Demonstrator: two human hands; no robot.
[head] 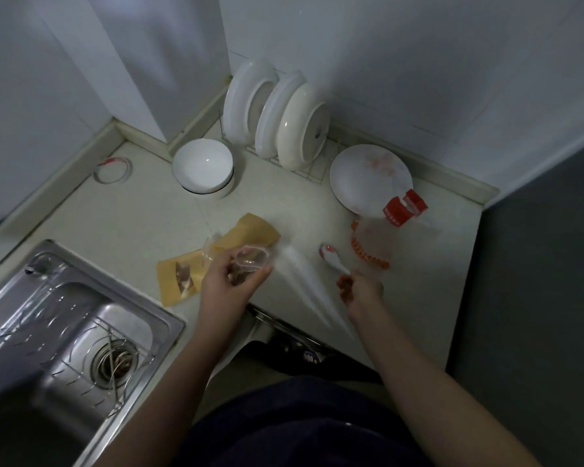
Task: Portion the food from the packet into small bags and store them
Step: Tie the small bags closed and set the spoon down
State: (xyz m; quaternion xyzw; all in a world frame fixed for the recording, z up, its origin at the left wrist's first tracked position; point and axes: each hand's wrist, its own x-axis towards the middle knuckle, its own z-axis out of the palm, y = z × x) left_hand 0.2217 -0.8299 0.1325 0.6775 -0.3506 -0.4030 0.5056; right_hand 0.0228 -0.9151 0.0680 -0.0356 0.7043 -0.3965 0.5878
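A tan paper food packet (250, 232) lies on the counter, and a second tan packet (179, 279) with a clear window lies beside the sink. My left hand (228, 281) grips a small clear bag (252, 259) with its mouth held open, just in front of the first packet. My right hand (359, 291) holds the handle of a white spoon (331, 257) whose bowl points away from me. More clear bags with orange-red zip strips (368, 256) lie to the right of the spoon.
A steel sink (64, 318) with a wire rack fills the lower left. At the back stand a white bowl (203, 166), plates in a rack (277, 112), a flat plate (370, 180) and a red-labelled wrapper (403, 208). A rubber band (112, 170) lies far left.
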